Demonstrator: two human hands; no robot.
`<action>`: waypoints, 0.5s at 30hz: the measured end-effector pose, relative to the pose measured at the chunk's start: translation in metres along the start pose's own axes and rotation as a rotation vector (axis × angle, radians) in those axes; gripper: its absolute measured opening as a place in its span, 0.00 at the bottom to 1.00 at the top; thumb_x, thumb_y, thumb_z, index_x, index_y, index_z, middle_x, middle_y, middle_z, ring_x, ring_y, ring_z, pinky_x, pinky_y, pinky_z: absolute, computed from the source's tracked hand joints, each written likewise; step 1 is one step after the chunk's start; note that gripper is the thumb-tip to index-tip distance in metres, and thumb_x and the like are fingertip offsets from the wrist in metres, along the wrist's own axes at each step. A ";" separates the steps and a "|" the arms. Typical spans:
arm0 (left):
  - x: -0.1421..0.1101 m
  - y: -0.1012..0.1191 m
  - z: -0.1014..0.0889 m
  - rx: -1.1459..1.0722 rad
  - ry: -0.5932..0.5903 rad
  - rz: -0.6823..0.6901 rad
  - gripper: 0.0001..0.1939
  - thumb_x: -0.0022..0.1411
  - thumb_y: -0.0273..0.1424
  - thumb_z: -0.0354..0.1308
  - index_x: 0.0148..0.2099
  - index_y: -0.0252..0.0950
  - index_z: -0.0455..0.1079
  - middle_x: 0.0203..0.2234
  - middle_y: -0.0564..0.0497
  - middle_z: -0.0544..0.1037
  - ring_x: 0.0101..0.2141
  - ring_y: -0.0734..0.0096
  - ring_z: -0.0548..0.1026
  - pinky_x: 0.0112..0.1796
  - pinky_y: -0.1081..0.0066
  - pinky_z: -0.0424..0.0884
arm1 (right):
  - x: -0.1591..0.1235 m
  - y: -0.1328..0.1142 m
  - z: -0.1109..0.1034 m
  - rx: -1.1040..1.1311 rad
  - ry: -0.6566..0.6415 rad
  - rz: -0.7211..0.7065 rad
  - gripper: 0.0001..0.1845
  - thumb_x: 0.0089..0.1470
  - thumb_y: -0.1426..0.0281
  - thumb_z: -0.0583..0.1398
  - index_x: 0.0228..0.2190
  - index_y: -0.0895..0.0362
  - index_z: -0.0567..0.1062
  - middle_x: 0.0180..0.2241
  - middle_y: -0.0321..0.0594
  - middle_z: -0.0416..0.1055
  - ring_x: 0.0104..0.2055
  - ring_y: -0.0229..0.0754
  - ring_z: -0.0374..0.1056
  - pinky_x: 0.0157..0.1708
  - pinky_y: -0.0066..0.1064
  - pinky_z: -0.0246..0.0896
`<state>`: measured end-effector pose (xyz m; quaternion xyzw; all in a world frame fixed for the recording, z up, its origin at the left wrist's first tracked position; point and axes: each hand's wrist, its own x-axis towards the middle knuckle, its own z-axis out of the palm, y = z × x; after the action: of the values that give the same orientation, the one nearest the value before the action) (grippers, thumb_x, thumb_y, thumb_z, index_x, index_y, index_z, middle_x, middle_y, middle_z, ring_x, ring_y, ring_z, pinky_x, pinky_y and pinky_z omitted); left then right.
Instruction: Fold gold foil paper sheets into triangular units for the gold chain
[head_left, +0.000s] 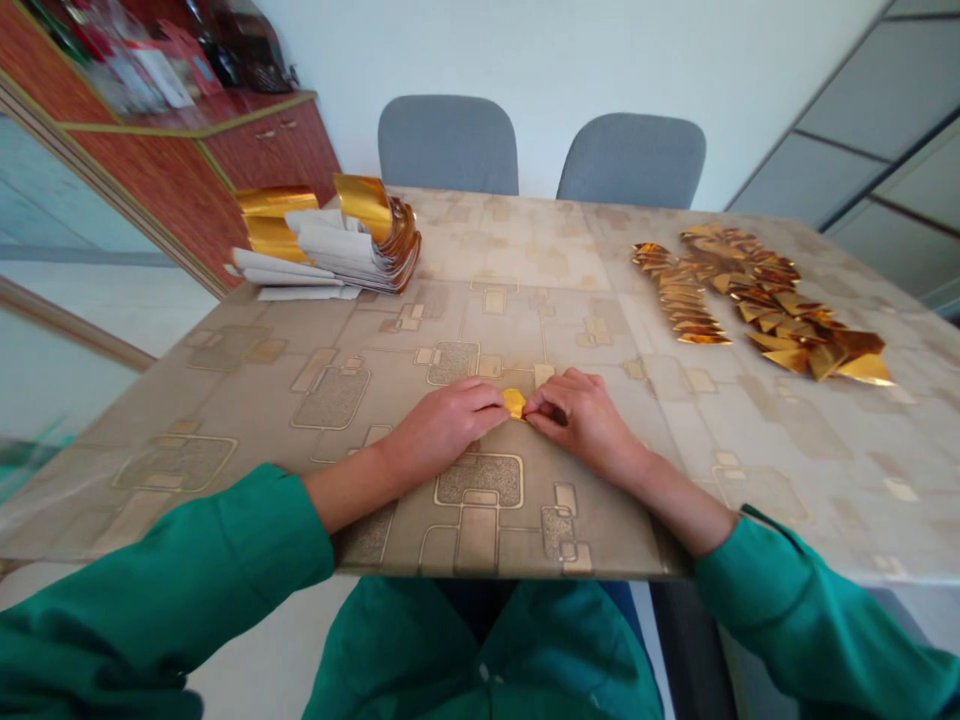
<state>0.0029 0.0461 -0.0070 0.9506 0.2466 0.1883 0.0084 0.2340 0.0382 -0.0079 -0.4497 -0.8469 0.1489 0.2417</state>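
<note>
A small piece of gold foil paper (514, 402) is held just above or on the tablecloth, between my two hands near the table's front edge. My left hand (457, 415) pinches its left side with fingers pressed together. On the other side, my right hand (581, 415) grips the right edge between thumb and fingertips. Most of the paper is covered by my fingers, so its exact fold cannot be made out.
A stack of gold and white paper sheets (337, 250) stands at the back left. Several rows of folded gold paper pieces (780, 290) lie at the right. Two grey chairs (450, 145) stand behind the patterned table (525, 260), with a reddish wooden cabinet (270, 155) at the left.
</note>
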 end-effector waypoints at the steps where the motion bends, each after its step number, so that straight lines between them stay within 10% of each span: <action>1: -0.002 -0.003 0.000 -0.023 -0.008 -0.009 0.13 0.72 0.25 0.49 0.49 0.34 0.75 0.42 0.45 0.79 0.43 0.64 0.74 0.44 0.65 0.74 | -0.001 0.000 0.000 0.000 -0.002 0.001 0.06 0.56 0.75 0.64 0.29 0.54 0.75 0.27 0.33 0.73 0.34 0.40 0.63 0.39 0.34 0.46; 15: 0.016 -0.016 0.000 -0.026 0.054 0.061 0.12 0.71 0.21 0.49 0.43 0.30 0.75 0.44 0.43 0.80 0.43 0.65 0.77 0.47 0.65 0.75 | -0.006 -0.010 -0.009 -0.273 -0.031 -0.227 0.09 0.66 0.69 0.57 0.35 0.53 0.78 0.32 0.37 0.73 0.39 0.43 0.61 0.40 0.36 0.48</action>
<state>0.0082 0.0680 -0.0033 0.9521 0.2153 0.2172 0.0084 0.2349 0.0281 0.0022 -0.3774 -0.9082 0.0111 0.1804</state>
